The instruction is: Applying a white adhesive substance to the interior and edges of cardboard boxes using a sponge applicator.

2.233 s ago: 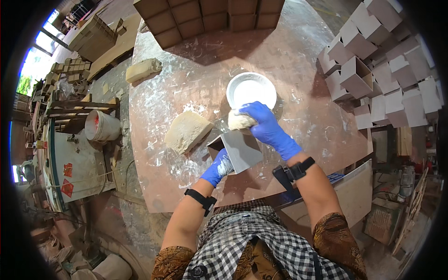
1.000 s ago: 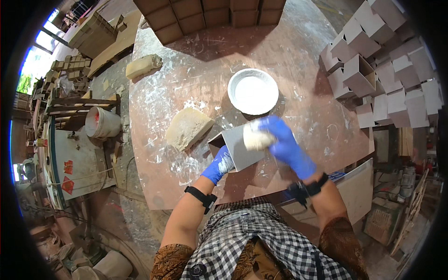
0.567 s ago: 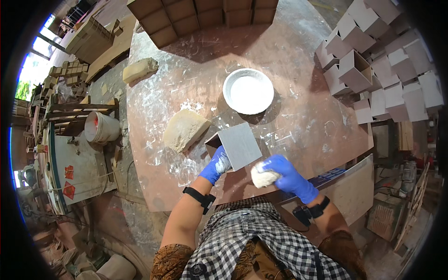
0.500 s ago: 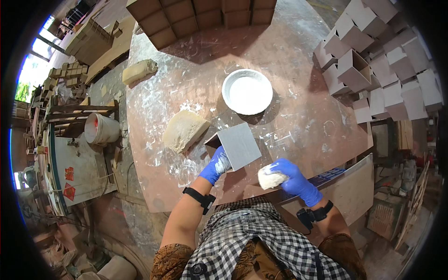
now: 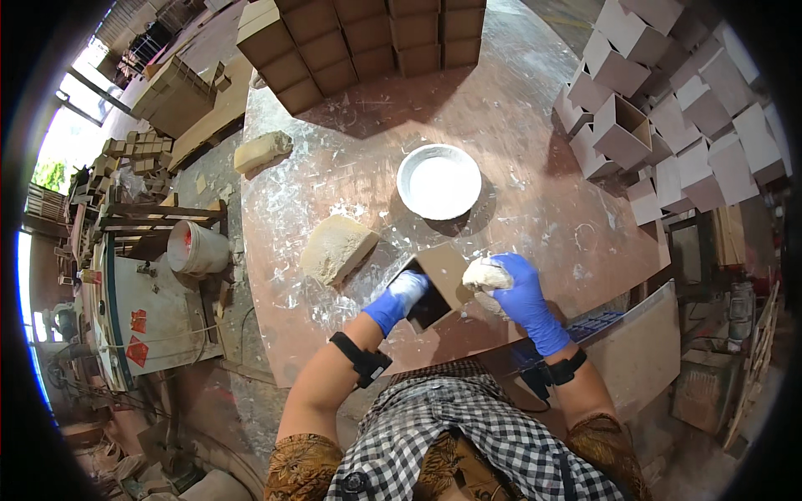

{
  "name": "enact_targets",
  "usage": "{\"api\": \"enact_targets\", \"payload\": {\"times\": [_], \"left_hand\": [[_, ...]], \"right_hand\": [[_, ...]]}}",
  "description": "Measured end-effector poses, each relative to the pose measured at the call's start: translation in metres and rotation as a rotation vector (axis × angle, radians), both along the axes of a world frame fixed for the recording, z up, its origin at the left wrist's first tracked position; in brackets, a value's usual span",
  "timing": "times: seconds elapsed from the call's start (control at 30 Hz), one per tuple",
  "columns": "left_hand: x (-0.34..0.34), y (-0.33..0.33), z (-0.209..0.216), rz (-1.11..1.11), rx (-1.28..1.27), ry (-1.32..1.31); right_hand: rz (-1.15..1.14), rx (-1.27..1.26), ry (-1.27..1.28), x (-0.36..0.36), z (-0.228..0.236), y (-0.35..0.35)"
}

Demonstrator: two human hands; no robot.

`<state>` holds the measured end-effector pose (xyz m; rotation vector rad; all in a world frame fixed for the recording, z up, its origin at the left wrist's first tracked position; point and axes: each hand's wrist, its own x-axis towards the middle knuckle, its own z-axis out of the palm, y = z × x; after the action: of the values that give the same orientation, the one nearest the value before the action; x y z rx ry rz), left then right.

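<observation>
My left hand (image 5: 401, 296), in a blue glove smeared with white, reaches into the open end of a square box (image 5: 444, 269) and holds it up from inside; its fingertips are hidden in there. The upper face of the box is bare brown, and its dark opening faces me. In my blue-gloved right hand (image 5: 526, 288) is a pale sponge (image 5: 487, 275) caked with white, close against the right side of the box. Beyond the box stands a round white bowl (image 5: 439, 215) with white stuff in it. A cut yellowish foam block (image 5: 338, 249) lies left of the box.
The worktable (image 5: 543, 238) is splashed with white. Stacked brown boxes (image 5: 359, 42) stand at its far side, and many pale boxes (image 5: 693, 125) are piled at the right. A second yellowish block (image 5: 262, 152) sits near the left edge. Off the table at left is a white bucket (image 5: 205, 255).
The box has been turned: a pale grey face was up before, now a brown one is. My right hand has moved up with the sponge, nearer the box.
</observation>
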<state>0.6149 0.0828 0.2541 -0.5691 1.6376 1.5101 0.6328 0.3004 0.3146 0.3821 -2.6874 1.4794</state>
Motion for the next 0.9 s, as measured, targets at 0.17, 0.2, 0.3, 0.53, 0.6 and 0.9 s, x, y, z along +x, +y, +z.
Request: {"api": "enact_targets", "payload": {"times": [0.17,0.2,0.3,0.53,0.6,0.9], "left_hand": [[0.022,0.02,-0.037,-0.282,-0.196,0.822],[0.024,0.023,-0.033,-0.304,-0.206,0.851],[0.034,0.022,-0.055,-0.348,-0.247,0.894],[0.037,0.017,-0.12,0.031,0.35,0.651],[0.033,0.023,-0.092,0.15,0.466,0.432],[0.037,0.007,-0.066,-0.52,-0.233,1.072]], "right_hand": [[-0.01,0.077,-0.084,0.004,-0.01,-0.01],[0.031,0.152,-0.113,0.007,-0.004,-0.011],[0.071,0.151,-0.117,0.026,-0.01,-0.009],[0.042,0.18,0.013,-0.014,-0.043,-0.03],[0.024,0.279,0.044,-0.034,-0.045,-0.028],[0.254,0.309,0.095,0.041,-0.03,-0.006]]}}
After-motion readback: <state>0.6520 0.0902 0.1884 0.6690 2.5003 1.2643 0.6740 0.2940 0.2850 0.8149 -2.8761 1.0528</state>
